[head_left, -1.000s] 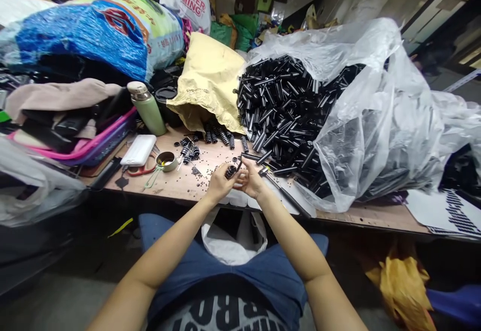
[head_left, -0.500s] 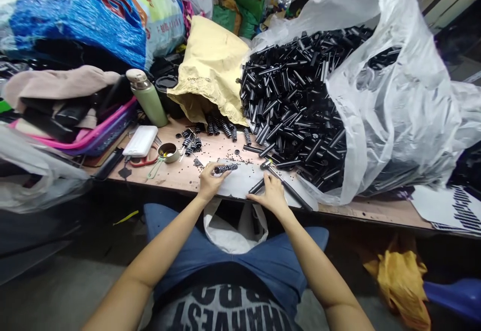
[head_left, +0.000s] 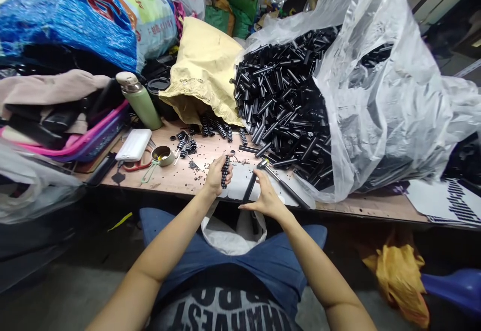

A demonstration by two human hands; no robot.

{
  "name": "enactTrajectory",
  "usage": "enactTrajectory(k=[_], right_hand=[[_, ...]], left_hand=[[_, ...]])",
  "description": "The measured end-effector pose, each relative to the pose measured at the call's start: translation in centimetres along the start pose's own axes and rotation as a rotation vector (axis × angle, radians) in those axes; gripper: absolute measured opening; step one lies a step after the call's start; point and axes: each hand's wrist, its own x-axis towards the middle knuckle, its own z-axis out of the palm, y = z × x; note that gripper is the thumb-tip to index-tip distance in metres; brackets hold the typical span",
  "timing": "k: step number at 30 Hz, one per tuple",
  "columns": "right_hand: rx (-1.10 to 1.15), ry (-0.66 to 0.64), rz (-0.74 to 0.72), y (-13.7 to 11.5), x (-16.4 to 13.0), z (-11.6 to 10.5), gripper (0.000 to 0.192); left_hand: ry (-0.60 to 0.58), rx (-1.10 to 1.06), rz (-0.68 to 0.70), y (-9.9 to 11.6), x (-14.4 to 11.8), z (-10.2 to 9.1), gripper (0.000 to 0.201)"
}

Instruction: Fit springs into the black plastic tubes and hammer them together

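Note:
My left hand (head_left: 215, 176) is closed around a short black cylinder (head_left: 225, 172) with rows of pale dots, held upright over the table's front edge. My right hand (head_left: 268, 197) grips a plain black tube (head_left: 248, 188), thumb at its lower end and fingertips at its upper end. Under both hands lies a pale grey sheet (head_left: 239, 189). Just right of my right hand rests a hammer (head_left: 285, 188) with a dark grip. Several more dotted cylinders (head_left: 187, 145) lie farther back, beside and in front of the yellow sack.
A large clear plastic bag (head_left: 376, 130) spills a heap of black tubes (head_left: 278, 95) at the right. Behind stands a yellow sack (head_left: 206, 60). At left are a green flask (head_left: 140, 101), a white power bank (head_left: 134, 145), a small cup (head_left: 163, 155) and a pink basket (head_left: 86, 133). Tiny dark bits dot the table.
My left hand has turned the dotted cylinder from lying level to upright. My right hand has tilted the black tube steeper and brought it slightly left. The view has shifted a little.

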Motion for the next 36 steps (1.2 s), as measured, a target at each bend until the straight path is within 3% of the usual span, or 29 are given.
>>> enactTrajectory(k=[4, 10, 22, 29, 31, 34, 36], right_hand=[[0.079, 0.023, -0.210, -1.3, 2.1, -1.0, 0.117], [0.113, -0.024, -0.393, -2.6, 4.8, -0.7, 0.113], [0.167, -0.038, -0.202, -2.1, 4.7, 0.7, 0.109], [0.109, 0.029, -0.068, -1.3, 4.6, 2.2, 0.105], [0.071, 0.070, -0.016, -0.6, 4.0, 3.4, 0.106], [-0.007, 0.121, 0.053, 0.9, 2.7, 4.8, 0.099], [-0.102, 0.108, 0.091, 2.0, 1.5, 4.5, 0.090]], left_hand=[[-0.010, 0.082, -0.078, -0.1, -0.8, 0.6, 0.049], [0.147, 0.057, -0.097, -0.4, -1.2, 1.8, 0.028], [0.190, 0.228, -0.060, -0.6, -1.0, 2.6, 0.034], [0.144, 0.335, -0.171, -1.7, 0.2, 1.7, 0.031], [0.112, 0.518, -0.053, -2.9, 0.2, 1.0, 0.029], [-0.006, 1.032, 0.306, -5.1, -0.2, -0.5, 0.038], [-0.127, 1.358, 0.458, -6.2, -0.4, -1.6, 0.042]])
